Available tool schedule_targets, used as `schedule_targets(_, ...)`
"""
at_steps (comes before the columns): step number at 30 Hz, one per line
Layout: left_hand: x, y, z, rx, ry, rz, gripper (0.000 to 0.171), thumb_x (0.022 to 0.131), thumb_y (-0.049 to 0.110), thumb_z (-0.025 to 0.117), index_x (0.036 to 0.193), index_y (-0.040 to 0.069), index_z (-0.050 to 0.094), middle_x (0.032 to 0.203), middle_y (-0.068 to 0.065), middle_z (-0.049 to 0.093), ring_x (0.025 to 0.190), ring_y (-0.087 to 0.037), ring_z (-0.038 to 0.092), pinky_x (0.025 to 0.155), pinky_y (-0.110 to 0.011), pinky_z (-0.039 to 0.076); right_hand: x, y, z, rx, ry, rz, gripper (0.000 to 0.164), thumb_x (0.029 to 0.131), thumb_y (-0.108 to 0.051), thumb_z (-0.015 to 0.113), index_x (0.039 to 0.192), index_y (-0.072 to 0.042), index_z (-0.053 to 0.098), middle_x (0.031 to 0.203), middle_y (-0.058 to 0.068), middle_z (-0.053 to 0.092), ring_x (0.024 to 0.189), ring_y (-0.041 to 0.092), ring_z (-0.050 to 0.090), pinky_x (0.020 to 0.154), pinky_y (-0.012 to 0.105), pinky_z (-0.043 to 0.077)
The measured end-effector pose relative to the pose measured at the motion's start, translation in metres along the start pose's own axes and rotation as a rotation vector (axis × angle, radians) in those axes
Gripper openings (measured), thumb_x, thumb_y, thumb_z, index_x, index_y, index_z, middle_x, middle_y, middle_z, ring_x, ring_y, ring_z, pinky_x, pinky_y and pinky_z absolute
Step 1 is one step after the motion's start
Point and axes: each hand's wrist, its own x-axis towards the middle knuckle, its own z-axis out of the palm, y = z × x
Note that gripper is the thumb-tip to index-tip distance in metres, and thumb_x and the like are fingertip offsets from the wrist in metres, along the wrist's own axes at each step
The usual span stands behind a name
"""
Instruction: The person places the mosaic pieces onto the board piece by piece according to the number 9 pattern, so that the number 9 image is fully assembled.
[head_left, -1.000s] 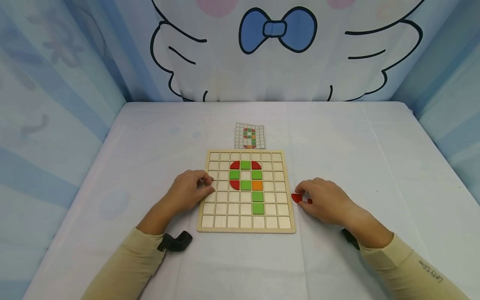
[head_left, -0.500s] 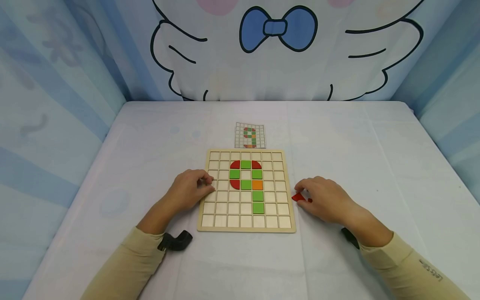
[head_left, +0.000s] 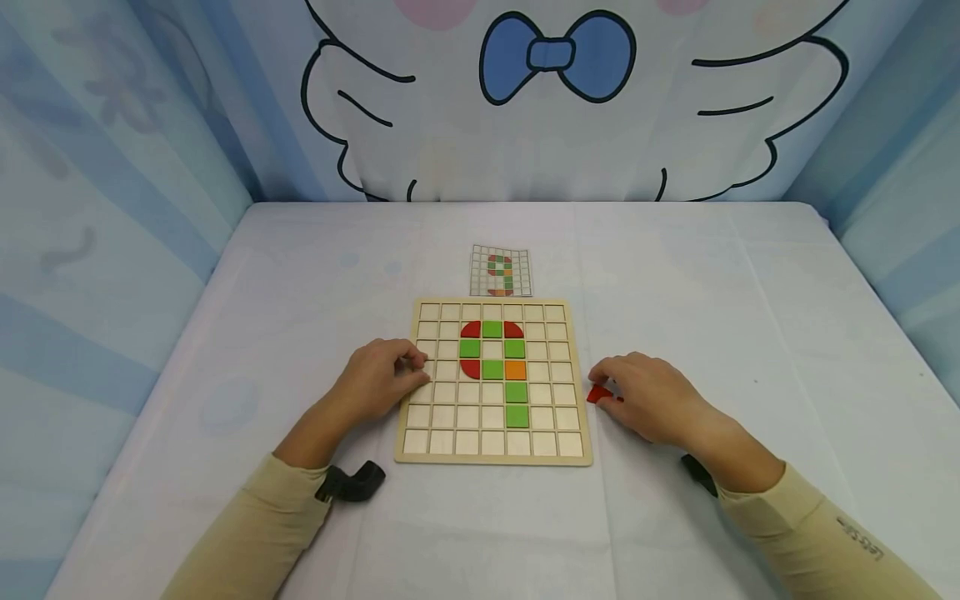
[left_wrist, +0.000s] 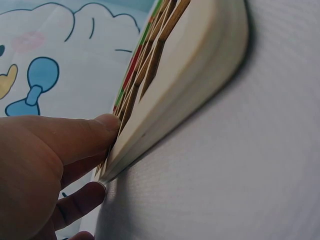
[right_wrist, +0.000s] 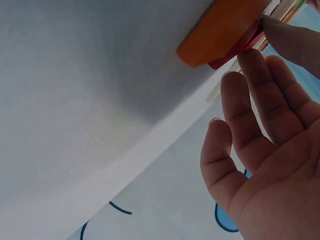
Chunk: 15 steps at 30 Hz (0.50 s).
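A wooden grid board (head_left: 555,460) lies on the table, with red, green and orange tiles set in its middle columns. My left hand (head_left: 378,379) holds the board's left edge; in the left wrist view the thumb (left_wrist: 107,122) lies at the rim and another finger reaches the edge below it. Just off the board's right side, my right hand (head_left: 648,396) pinches a red tile (head_left: 598,393) between thumb and fingers. In the right wrist view, an orange tile (right_wrist: 220,35) overlaps the red one near the fingertips; the hand hides it in the head view.
Behind the board stands a small pattern card (head_left: 501,271) showing a coloured shape on a grid. A white cloth covers the table (head_left: 712,292), and printed curtains (head_left: 555,150) hang at its back and sides. Black wrist mounts (head_left: 356,482) sit at both cuffs.
The red tile has turned between my right fingers and shifted slightly toward the hand. My left hand and the board stay as they were.
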Motion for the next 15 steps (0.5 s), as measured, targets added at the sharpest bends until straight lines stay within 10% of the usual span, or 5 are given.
schedule_targets(15,0.0001,-0.0002,0.0005,-0.004,0.001,-0.007,0.013,0.093,0.02,0.074,0.091,0.012,0.065,0.109,-0.003,0.07,0.093,-0.023,0.057,0.082,-0.042,0.044,0.0005,0.0016,0.0019,-0.005,0.035,-0.03,0.018,0.088,-0.016,0.076,0.102,-0.006,0.07,0.092,-0.002,0.068,0.087,0.024,0.062,0.075,0.043,0.049)
